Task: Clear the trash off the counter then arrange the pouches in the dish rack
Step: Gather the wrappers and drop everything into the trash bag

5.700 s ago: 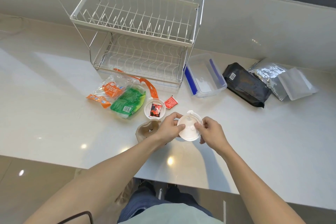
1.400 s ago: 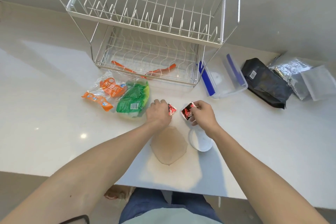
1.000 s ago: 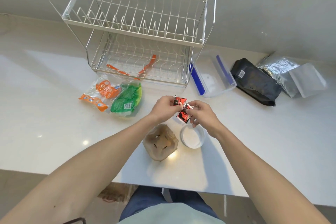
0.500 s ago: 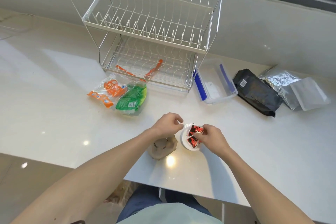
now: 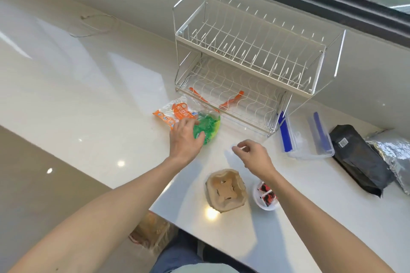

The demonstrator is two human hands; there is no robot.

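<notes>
My left hand point(image 5: 185, 137) lies spread on the green wrapper point(image 5: 208, 127), which rests against the orange wrapper point(image 5: 175, 112) in front of the white wire dish rack point(image 5: 248, 60). My right hand point(image 5: 253, 155) hovers over the counter with its fingers loosely curled and nothing visible in them. Near the counter's front edge stand a brown paper cup holder point(image 5: 226, 190) and a small white cup point(image 5: 266, 198) with two red sauce packets inside. A black pouch point(image 5: 359, 157) and a silver foil pouch point(image 5: 397, 157) lie at the right.
A clear plastic box with blue clips point(image 5: 306, 137) sits right of the rack. Orange strips point(image 5: 230, 101) lie on the rack's lower tier. A thin wire loop point(image 5: 95, 25) lies at the far left of the counter. A brown bag point(image 5: 153, 230) stands on the floor below.
My right hand has let go of the sauce packets in the white cup and lifted away. My left hand has reached forward onto the green wrapper. The view has swung left.
</notes>
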